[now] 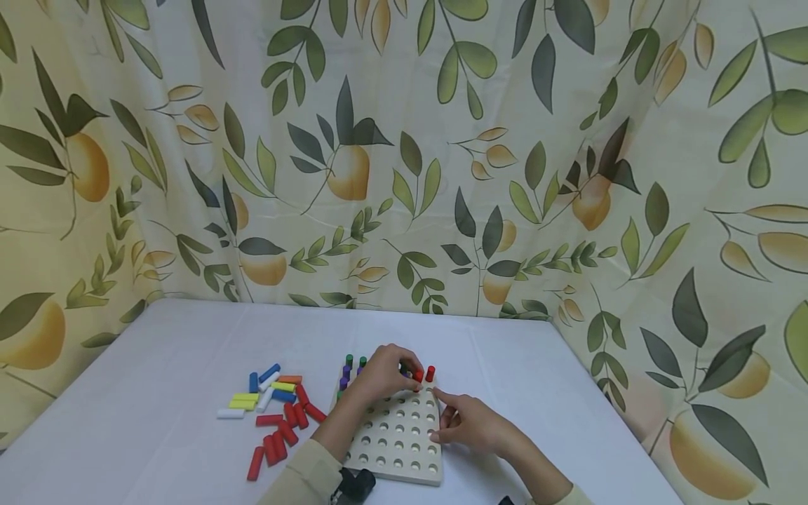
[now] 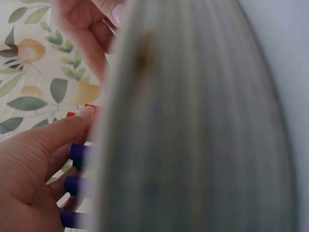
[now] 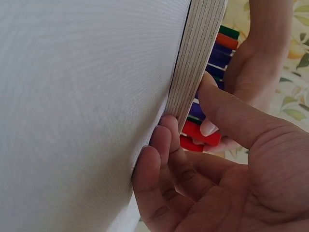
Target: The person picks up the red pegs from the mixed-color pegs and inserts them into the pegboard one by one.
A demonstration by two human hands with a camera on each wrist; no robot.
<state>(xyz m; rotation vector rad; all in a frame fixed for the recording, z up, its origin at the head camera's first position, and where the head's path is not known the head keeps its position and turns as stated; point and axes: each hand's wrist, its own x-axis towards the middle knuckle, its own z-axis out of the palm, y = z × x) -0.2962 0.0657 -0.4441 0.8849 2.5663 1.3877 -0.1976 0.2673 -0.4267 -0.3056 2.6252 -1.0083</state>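
A pale wooden pegboard (image 1: pixel 399 443) with rows of round holes lies on the table, with pegs standing along its far and left sides. My left hand (image 1: pixel 381 375) reaches over the board and pinches a red peg (image 1: pixel 419 376) in the far row. Beside it, another red peg (image 1: pixel 431 373) stands at the far right corner. My right hand (image 1: pixel 473 423) holds the board's right side. In the right wrist view, its thumb rests at the top edge and its curled fingers touch the layered side (image 3: pixel 193 58). The blurred board (image 2: pixel 193 121) fills much of the left wrist view.
Left of the board lies a loose pile of red pegs (image 1: pixel 270 450), with yellow pegs (image 1: pixel 243 401), blue pegs (image 1: pixel 283 395), white pegs (image 1: pixel 230 414) and an orange peg (image 1: pixel 290 379). A leaf-and-fruit patterned curtain (image 1: pixel 404 175) hangs behind the white table (image 1: pixel 158 421).
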